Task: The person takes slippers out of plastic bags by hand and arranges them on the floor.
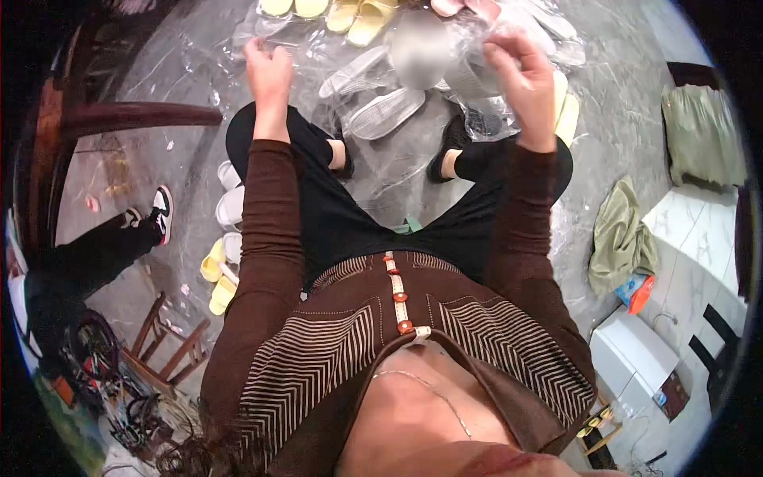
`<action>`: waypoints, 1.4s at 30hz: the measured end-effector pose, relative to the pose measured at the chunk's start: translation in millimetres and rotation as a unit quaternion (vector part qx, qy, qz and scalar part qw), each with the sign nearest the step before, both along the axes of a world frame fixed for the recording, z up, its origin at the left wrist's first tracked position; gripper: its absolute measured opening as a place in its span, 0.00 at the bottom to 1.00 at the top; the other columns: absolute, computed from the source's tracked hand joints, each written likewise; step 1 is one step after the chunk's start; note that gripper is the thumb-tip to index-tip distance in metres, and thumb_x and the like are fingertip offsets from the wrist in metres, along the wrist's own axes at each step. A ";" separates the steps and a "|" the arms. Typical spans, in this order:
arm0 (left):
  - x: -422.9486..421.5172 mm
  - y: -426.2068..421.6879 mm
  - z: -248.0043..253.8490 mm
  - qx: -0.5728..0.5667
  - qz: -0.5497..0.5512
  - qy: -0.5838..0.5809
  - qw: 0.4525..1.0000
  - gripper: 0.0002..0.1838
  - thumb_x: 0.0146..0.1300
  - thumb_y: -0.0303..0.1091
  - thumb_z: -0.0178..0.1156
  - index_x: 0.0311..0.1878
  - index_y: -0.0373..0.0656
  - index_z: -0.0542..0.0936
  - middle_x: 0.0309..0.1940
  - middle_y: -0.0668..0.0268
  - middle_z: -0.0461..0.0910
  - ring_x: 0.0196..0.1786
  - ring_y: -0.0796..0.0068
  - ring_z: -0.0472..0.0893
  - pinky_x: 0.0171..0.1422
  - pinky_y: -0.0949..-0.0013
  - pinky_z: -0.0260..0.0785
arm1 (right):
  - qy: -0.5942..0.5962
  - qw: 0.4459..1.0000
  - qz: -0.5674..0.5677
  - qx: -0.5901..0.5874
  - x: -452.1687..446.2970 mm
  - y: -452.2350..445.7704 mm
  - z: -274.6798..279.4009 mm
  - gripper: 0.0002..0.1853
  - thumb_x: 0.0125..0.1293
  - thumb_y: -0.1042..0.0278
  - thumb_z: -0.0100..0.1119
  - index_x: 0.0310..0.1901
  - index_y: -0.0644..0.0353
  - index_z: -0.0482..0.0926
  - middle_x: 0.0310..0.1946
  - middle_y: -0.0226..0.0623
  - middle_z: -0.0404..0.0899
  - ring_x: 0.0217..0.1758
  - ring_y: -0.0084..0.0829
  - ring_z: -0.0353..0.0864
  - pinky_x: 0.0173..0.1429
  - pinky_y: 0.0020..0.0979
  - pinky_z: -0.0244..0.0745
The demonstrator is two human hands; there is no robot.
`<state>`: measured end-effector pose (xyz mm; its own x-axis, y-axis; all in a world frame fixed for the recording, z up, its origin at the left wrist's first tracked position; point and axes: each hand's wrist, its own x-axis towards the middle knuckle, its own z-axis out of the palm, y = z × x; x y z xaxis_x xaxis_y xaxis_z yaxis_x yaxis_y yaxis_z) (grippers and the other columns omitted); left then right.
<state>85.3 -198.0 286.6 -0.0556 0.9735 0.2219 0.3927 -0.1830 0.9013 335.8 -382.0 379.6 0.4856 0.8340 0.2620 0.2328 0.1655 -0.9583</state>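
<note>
Both of my hands are raised in front of my knees, fingers closed in a pinch. My left hand (270, 75), above my left knee, grips the edge of thin clear plastic (266, 24). On the other side my right hand (524, 79) pinches clear plastic too; whether it is one sheet or a bag I cannot tell. Between the hands, a light grey slipper (387, 114) lies near my feet with another grey slipper (354, 71) beyond it. A blurred round patch hides what is beside them. Pale yellow slippers (566, 115) lie beside my right hand.
Yellow slippers (369, 22) and pink slippers (469, 6) lie at the far side. White slippers (230, 207) and yellow slippers (218, 270) line my left. A dark wooden leg (143, 117), another person's shoe (163, 213), a wooden chair (167, 346) and green sacks (703, 135) stand around.
</note>
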 end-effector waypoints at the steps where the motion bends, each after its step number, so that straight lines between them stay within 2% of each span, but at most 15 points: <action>1: -0.5 -2.3 3.6 0.024 0.002 0.000 1.000 0.13 0.49 0.30 0.50 0.37 0.34 0.74 0.22 0.59 0.75 0.26 0.69 0.75 0.36 0.69 0.67 | -0.032 0.998 0.051 -0.013 4.3 -3.5 18.0 0.09 0.57 0.75 0.54 0.40 0.66 0.74 0.34 0.32 0.77 0.39 0.20 0.74 0.46 0.20 0.68; 7: -15.4 -1.1 2.4 -0.012 -0.014 0.073 0.997 0.16 0.49 0.30 0.48 0.42 0.39 0.74 0.28 0.54 0.78 0.31 0.64 0.77 0.40 0.67 0.68 | -0.084 0.987 0.110 -0.082 35.5 24.5 21.0 0.11 0.58 0.76 0.53 0.43 0.68 0.73 0.36 0.34 0.78 0.41 0.22 0.75 0.47 0.20 0.69; 10: -18.6 -1.4 4.1 -0.023 -0.012 0.059 0.998 0.16 0.49 0.31 0.48 0.42 0.40 0.74 0.30 0.54 0.78 0.33 0.62 0.78 0.42 0.65 0.68 | -0.080 0.994 0.065 0.034 39.4 41.1 48.5 0.07 0.61 0.71 0.47 0.33 0.65 0.74 0.27 0.28 0.74 0.30 0.22 0.73 0.35 0.23 0.68; 13: -28.1 13.2 -0.9 0.025 -0.034 0.068 0.997 0.17 0.50 0.31 0.48 0.45 0.38 0.73 0.24 0.62 0.76 0.18 0.76 0.73 0.24 0.73 0.68 | -0.113 0.988 0.078 0.070 27.3 41.6 67.2 0.06 0.58 0.73 0.48 0.33 0.64 0.74 0.26 0.30 0.75 0.29 0.24 0.73 0.35 0.24 0.68; 14: -29.7 20.0 -0.2 0.029 -0.031 0.069 0.997 0.17 0.50 0.31 0.48 0.45 0.38 0.73 0.24 0.62 0.76 0.18 0.76 0.73 0.24 0.73 0.68 | -0.121 0.986 0.085 0.081 25.1 39.6 70.6 0.05 0.58 0.73 0.48 0.33 0.64 0.74 0.26 0.30 0.75 0.29 0.25 0.73 0.35 0.24 0.68; 17: -39.0 31.9 27.6 0.038 -0.001 0.065 0.997 0.13 0.49 0.33 0.50 0.36 0.35 0.74 0.28 0.52 0.77 0.34 0.59 0.77 0.42 0.65 0.67 | -0.162 0.981 0.104 0.034 29.6 19.8 74.8 0.09 0.58 0.76 0.51 0.41 0.66 0.72 0.34 0.34 0.77 0.38 0.24 0.74 0.43 0.22 0.69; 18: -42.8 34.1 38.7 0.043 0.008 0.068 0.997 0.13 0.49 0.33 0.50 0.36 0.35 0.74 0.28 0.52 0.77 0.34 0.59 0.77 0.42 0.65 0.67 | -0.179 0.977 0.111 0.006 27.4 13.5 75.2 0.12 0.58 0.77 0.53 0.45 0.68 0.72 0.38 0.36 0.78 0.43 0.23 0.75 0.47 0.21 0.69; 21: -47.0 39.3 70.2 0.021 0.040 0.045 0.998 0.16 0.52 0.33 0.50 0.42 0.32 0.71 0.21 0.64 0.73 0.16 0.77 0.71 0.19 0.73 0.65 | -0.241 0.969 0.061 0.004 7.7 -8.8 76.1 0.13 0.58 0.77 0.53 0.46 0.67 0.71 0.42 0.38 0.76 0.44 0.22 0.75 0.48 0.22 0.70; 26: -61.8 62.2 47.7 0.058 0.099 0.041 0.993 0.18 0.55 0.38 0.51 0.41 0.31 0.69 0.21 0.64 0.72 0.16 0.77 0.70 0.17 0.72 0.64 | -0.231 0.970 0.073 -0.021 -32.6 -34.2 56.9 0.14 0.57 0.79 0.52 0.47 0.65 0.70 0.45 0.37 0.75 0.42 0.22 0.75 0.46 0.22 0.70; 28: -36.3 22.9 45.4 -0.012 0.062 -0.021 0.998 0.18 0.53 0.39 0.52 0.36 0.29 0.71 0.32 0.50 0.76 0.36 0.63 0.75 0.43 0.66 0.66 | -0.193 0.974 0.109 -0.055 -49.2 -34.2 34.7 0.15 0.56 0.80 0.51 0.47 0.65 0.70 0.46 0.37 0.74 0.40 0.22 0.75 0.45 0.22 0.71; 34: 37.6 -91.1 -22.4 -0.044 -0.177 -0.075 0.980 0.20 0.61 0.40 0.48 0.54 0.39 0.68 0.30 0.50 0.74 0.37 0.56 0.74 0.44 0.65 0.66 | -0.164 0.976 0.127 -0.072 -76.8 -15.7 -72.6 0.17 0.54 0.78 0.52 0.48 0.65 0.70 0.38 0.34 0.74 0.34 0.20 0.74 0.40 0.21 0.70; 37: 45.0 -125.6 -47.0 -0.007 -0.219 0.047 0.975 0.21 0.61 0.40 0.49 0.55 0.42 0.68 0.32 0.48 0.72 0.37 0.53 0.74 0.44 0.63 0.66 | -0.111 0.976 0.163 -0.094 -81.7 -22.2 -97.8 0.15 0.56 0.74 0.53 0.47 0.65 0.70 0.36 0.34 0.73 0.33 0.21 0.74 0.39 0.22 0.71; 38: 45.2 -134.2 -50.6 0.016 -0.235 0.107 0.966 0.21 0.61 0.40 0.49 0.56 0.43 0.68 0.33 0.48 0.72 0.37 0.52 0.74 0.44 0.62 0.66 | 0.049 0.974 0.186 -0.116 -81.0 -25.1 -101.1 0.15 0.56 0.72 0.55 0.45 0.65 0.70 0.36 0.36 0.73 0.35 0.23 0.75 0.39 0.24 0.71; 40: 43.1 -148.0 -45.9 0.016 -0.254 0.109 0.961 0.21 0.61 0.40 0.49 0.56 0.44 0.68 0.36 0.48 0.70 0.36 0.52 0.73 0.44 0.61 0.66 | 0.361 0.897 0.214 -0.142 -80.1 -31.2 -105.4 0.14 0.56 0.68 0.57 0.42 0.65 0.70 0.36 0.40 0.74 0.37 0.29 0.76 0.39 0.27 0.73; 42: 41.1 -161.5 -40.1 0.019 -0.279 0.110 0.954 0.21 0.60 0.40 0.50 0.56 0.47 0.68 0.41 0.48 0.68 0.36 0.53 0.73 0.44 0.60 0.66 | 0.433 0.870 0.197 -0.127 -76.1 -37.8 -109.1 0.15 0.56 0.68 0.57 0.42 0.65 0.70 0.36 0.40 0.74 0.37 0.28 0.76 0.39 0.26 0.73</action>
<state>126.4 -359.5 246.5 0.5211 0.8285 0.2049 0.4028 -0.4504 0.7968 259.7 -419.9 270.4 0.0720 0.9582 -0.2767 -0.6221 -0.1737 -0.7634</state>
